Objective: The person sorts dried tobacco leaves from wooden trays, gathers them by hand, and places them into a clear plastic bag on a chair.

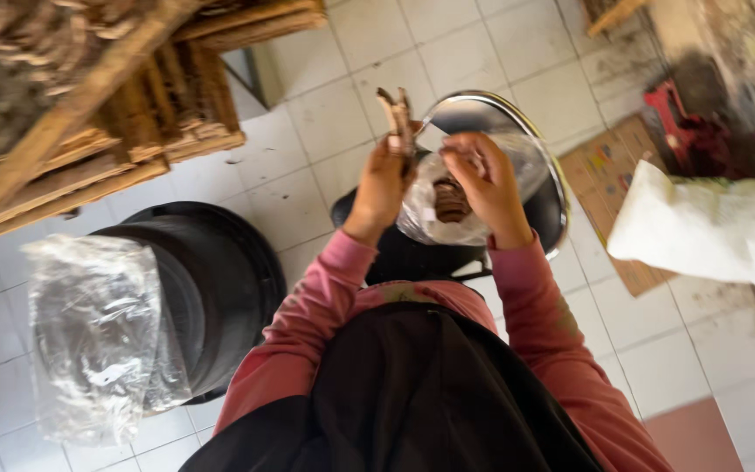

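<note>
My left hand (384,179) is closed around a few brown sticks (398,115) that point upward. My right hand (485,179) pinches the rim of a clear plastic bag (434,214) with a brown lump (450,200) inside. Both hands are held over a round metal tray (517,131) that rests on a black stool (395,253). Pink sleeves cover both forearms, and a black garment hangs at my front.
A black bucket (220,280) stands at the left with a stack of clear plastic bags (93,336) lying on it. Wooden racks (89,105) loaded with brown material fill the upper left. A white sack (714,227), flat cardboard (609,175) and a red tool (683,127) lie on the tiled floor at the right.
</note>
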